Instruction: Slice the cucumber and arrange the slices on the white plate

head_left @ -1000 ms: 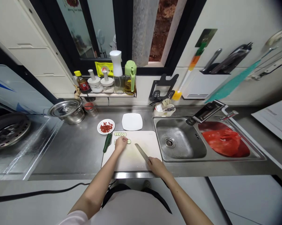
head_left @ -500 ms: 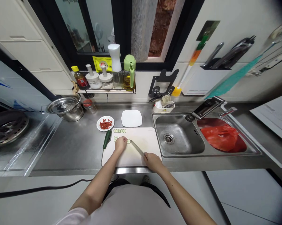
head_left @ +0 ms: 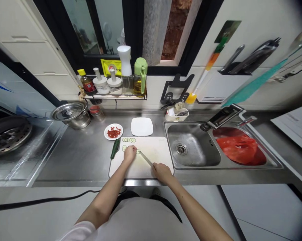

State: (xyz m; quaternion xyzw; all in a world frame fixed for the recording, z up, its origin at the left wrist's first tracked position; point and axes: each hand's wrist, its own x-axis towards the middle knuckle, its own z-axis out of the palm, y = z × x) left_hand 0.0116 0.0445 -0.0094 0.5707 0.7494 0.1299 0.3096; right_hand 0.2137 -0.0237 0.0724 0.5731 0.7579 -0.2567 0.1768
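My right hand (head_left: pixel 162 172) is closed round the handle of a kitchen knife (head_left: pixel 146 158), whose blade slants up and left over the white cutting board (head_left: pixel 156 144). By the blade's tip is a thin cucumber slice (head_left: pixel 138 151). My left hand (head_left: pixel 130 154) rests on the board just left of that slice, its fingers drawn together; whatever is in them is hidden. Behind it, partly covered, lies another cucumber slice (head_left: pixel 124 147). A row of cucumber slices (head_left: pixel 129 140) lines the board's far left edge. A dark green cucumber piece (head_left: pixel 115 148) leans along the board's left side.
Beyond the board stand a plate of red bits (head_left: pixel 114 132) and a white square plate (head_left: pixel 141 127). To the right is a double sink (head_left: pixel 191 144) with a red plastic bag (head_left: pixel 237 147). A lidded pot (head_left: pixel 74 115) and jar (head_left: pixel 96 113) stand back left, near a shelf of bottles.
The view has shifted slightly. My hands, the knife and the cucumber slices stay in nearly the same places on the board.
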